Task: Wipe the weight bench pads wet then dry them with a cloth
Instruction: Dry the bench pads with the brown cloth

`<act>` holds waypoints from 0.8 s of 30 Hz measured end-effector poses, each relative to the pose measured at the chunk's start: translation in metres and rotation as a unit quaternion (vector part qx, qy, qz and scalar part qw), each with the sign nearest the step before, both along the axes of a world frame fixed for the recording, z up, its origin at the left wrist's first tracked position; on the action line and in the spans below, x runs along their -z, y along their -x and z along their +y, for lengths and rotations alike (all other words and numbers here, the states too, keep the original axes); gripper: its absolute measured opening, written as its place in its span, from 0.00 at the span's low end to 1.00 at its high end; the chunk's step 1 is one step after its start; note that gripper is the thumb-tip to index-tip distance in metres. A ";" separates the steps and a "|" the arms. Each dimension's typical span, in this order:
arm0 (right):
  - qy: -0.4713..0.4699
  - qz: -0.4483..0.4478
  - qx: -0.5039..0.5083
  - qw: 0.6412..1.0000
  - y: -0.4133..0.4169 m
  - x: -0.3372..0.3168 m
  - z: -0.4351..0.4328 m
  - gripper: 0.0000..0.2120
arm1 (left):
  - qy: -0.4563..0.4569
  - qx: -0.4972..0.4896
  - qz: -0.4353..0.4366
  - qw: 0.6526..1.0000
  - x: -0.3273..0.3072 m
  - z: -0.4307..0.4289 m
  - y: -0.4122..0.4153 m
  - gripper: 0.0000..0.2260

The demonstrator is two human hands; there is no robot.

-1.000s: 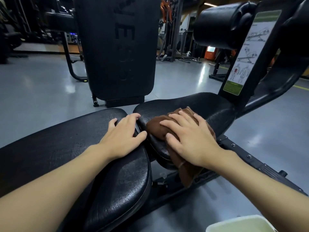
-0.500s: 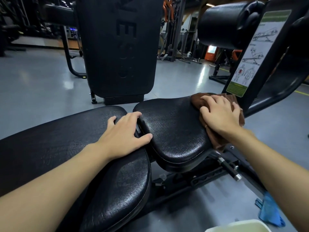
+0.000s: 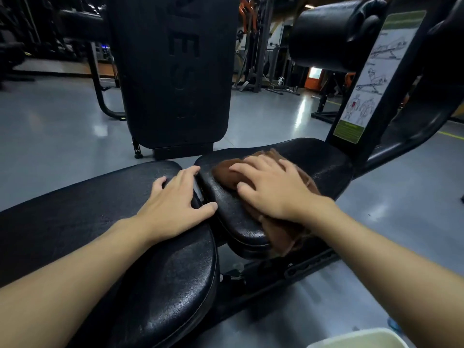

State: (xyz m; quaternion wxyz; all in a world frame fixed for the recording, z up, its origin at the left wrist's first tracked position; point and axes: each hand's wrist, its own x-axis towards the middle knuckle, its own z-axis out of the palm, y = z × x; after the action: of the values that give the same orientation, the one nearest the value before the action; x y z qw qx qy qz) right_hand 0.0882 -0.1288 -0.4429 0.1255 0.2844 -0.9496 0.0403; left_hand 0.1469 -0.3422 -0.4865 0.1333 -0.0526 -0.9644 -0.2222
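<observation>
Where the grey floor point(image 3: 50, 136) shines under the lights, a tall black pad point(image 3: 175, 71) stands up behind everything. It has big letters pressed into it. An "E" and an "S" can be read, and the other letters are too dark to tell.

Next comes the long pad point(image 3: 75, 217) on the left, black and bumpy with tiny shiny spots. Just beside it, across a thin gap, sits the seat pad point(image 3: 321, 167), black too, rounded and glossy. A fat black roller pad point(image 3: 326, 38) hangs high on the right.

On the slanted post is a chart point(image 3: 371, 79), white with green strips at the top and bottom. It has drawings of a person working out and two body shapes with a red patch. Its words are too small to read.

The left hand point(image 3: 175, 204) lies flat on the end of the long pad, its fingers point(image 3: 190, 172) spread and reaching to the gap, holding nothing. The right hand point(image 3: 271, 189) presses flat on the brown cloth point(image 3: 226, 172), fingers straight and apart, not curled round it. The fuzzy, bunched cloth lies on the seat pad, with one end hanging over the near edge.

A white tub point(image 3: 351, 340) peeks in at the bottom right corner.
</observation>
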 end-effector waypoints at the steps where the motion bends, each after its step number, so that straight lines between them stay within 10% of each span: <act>1: 0.002 -0.005 0.024 1.000 0.014 -0.005 0.011 0.22 | -0.001 0.001 -0.004 1.000 -0.001 0.001 -0.001 0.41; 11: -0.007 -0.051 0.263 0.963 0.091 -0.027 0.040 0.26 | 0.001 -0.004 -0.019 1.000 -0.005 0.005 -0.002 0.44; 24: -0.034 -0.014 -0.025 0.999 0.049 -0.005 -0.028 0.23 | 0.014 -0.004 -0.007 1.000 -0.002 0.001 -0.001 0.50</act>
State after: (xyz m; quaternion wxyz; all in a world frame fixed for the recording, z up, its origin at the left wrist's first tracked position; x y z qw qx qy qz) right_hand 0.0393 -0.1568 -0.4376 0.1011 0.3120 -0.9446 0.0152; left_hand 0.1479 -0.3414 -0.4844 0.1265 -0.0487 -0.9686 -0.2083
